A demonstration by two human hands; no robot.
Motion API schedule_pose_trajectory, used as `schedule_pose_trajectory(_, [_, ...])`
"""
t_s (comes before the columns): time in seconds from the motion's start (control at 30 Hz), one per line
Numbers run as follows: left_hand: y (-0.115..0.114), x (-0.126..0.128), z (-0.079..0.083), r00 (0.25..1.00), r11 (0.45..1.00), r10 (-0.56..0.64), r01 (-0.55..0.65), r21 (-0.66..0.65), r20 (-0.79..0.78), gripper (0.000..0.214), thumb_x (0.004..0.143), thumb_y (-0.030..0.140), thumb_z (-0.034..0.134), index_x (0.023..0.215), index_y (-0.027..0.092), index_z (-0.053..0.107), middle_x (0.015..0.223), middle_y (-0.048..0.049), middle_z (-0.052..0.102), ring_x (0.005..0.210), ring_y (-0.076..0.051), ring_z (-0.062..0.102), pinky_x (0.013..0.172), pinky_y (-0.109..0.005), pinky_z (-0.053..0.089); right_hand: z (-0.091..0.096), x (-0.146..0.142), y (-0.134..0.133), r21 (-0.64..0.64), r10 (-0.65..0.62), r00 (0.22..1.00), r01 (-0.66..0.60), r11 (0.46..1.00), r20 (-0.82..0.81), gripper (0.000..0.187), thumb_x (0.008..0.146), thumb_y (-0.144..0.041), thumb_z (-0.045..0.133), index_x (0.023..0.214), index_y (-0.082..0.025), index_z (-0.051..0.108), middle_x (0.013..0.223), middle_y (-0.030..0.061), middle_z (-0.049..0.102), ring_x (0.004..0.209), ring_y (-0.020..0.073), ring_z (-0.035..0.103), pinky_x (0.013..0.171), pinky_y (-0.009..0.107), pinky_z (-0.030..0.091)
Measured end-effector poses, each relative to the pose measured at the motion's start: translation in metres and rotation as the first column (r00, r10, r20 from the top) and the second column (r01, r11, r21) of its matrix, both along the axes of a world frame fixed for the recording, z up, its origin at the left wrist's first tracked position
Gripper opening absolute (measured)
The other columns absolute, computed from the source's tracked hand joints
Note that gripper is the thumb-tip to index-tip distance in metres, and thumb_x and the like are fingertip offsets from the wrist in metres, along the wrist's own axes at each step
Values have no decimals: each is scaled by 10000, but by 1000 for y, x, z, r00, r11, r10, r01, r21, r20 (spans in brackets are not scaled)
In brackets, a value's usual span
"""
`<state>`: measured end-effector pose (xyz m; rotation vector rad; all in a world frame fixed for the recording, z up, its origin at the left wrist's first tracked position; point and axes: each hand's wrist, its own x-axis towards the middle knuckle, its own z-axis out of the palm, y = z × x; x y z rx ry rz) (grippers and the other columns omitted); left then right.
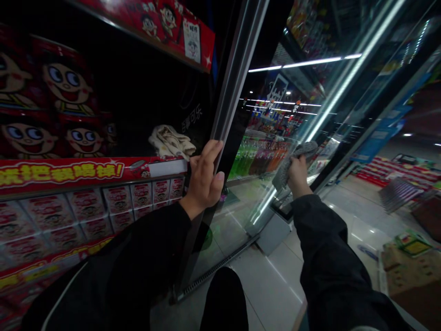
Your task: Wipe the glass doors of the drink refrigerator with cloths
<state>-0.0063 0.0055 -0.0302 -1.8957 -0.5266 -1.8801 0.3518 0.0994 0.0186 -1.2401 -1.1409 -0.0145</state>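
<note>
My left hand (pixel 205 177) rests against the metal edge of a glass door (pixel 237 59), its fingers stretched and the thumb apart. My right hand (pixel 299 172) is closed on a grey cloth (pixel 284 170) and presses it to the door's glass. Part of the cloth bunches above the fist and part hangs below it. A crumpled off-white rag (pixel 172 141) lies on the shelf just left of my left hand.
Left of the door, shelves hold red cartoon-face packs (pixel 67 82) and rows of small boxes (pixel 117 200). Bottles (pixel 262 154) show through or in the glass. My knee (pixel 223 299) is below, over the tiled floor (pixel 268 280). Cardboard boxes (pixel 409 271) stand at right.
</note>
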Motion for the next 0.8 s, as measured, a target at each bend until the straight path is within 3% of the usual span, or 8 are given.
schedule_pose_trajectory(0.1, [1, 0, -1, 1000, 1000, -27, 27, -6, 3, 671, 1177, 561, 215, 1750, 227, 316, 1699, -174, 555, 1589, -307, 546, 1183, -424, 429, -8, -44, -13, 6, 46, 999, -46, 999, 13, 546, 1011, -421, 455, 1506, -204, 533, 1469, 156, 645, 1412, 302, 615, 1260, 613, 466])
schedule_pose_trajectory(0.2, [2, 0, -2, 999, 999, -44, 44, -2, 9, 677, 1175, 574, 213, 1745, 230, 332, 1699, -166, 554, 1597, -312, 534, 1232, -435, 406, -27, -108, -48, 73, 85, 970, -105, 992, 228, 723, 1044, -575, 506, 1671, -226, 414, 1789, 185, 378, 1719, 340, 285, 1395, 645, 267])
schedule_pose_trajectory(0.3, [4, 0, -3, 999, 999, -45, 45, -2, 14, 666, 1174, 566, 220, 1741, 237, 341, 1703, -155, 550, 1595, -322, 533, 1256, -465, 407, -47, -172, -93, 188, 41, 809, -185, 965, 586, 744, 1108, -550, 429, 1770, -280, 222, 1919, 127, 2, 1794, 364, -17, 1406, 723, 188])
schedule_pose_trajectory(0.4, [6, 0, -4, 998, 999, -54, 55, -1, 27, 637, 1168, 566, 233, 1728, 291, 364, 1700, -121, 561, 1592, -321, 535, 1238, -497, 443, -60, -207, -118, 253, 9, 634, -320, 913, 773, 736, 1094, -409, 486, 1775, -369, 213, 1926, 12, -108, 1795, 358, -82, 1432, 709, 168])
schedule_pose_trajectory(0.5, [7, 0, -4, 998, 999, -52, 51, 17, 33, 649, 1157, 591, 224, 1713, 305, 397, 1683, -105, 578, 1588, -318, 536, 1228, -510, 462, -65, -196, -106, 331, -57, 568, -393, 858, 821, 674, 1065, -288, 529, 1705, -422, 365, 1930, -52, -40, 1801, 319, -39, 1445, 680, 176])
schedule_pose_trajectory(0.6, [5, -1, -3, 999, 999, -36, 35, 13, 26, 692, 1150, 620, 199, 1717, 268, 386, 1684, -127, 561, 1570, -334, 550, 1244, -520, 460, -69, -153, -70, 352, -66, 572, -406, 843, 818, 513, 1053, -249, 536, 1546, -388, 565, 1918, -29, 134, 1801, 320, 43, 1426, 713, 199])
schedule_pose_trajectory(0.67, [4, -1, -3, 1000, 1000, -25, 25, -7, 18, 694, 1152, 616, 198, 1719, 257, 375, 1694, -137, 547, 1584, -345, 536, 1255, -521, 452, -71, -116, -47, 303, -18, 651, -329, 894, 759, 448, 1044, -281, 532, 1482, -324, 619, 1885, 54, 249, 1787, 338, 143, 1402, 719, 257])
schedule_pose_trajectory(0.8, [3, -1, -3, 1000, 1000, -23, 23, -6, 19, 685, 1155, 600, 203, 1727, 259, 365, 1728, -141, 515, 1613, -345, 508, 1259, -495, 441, -62, -47, -15, 137, 14, 881, -89, 987, 472, 492, 981, -327, 527, 1450, -212, 620, 1735, 203, 458, 1688, 353, 361, 1384, 686, 303])
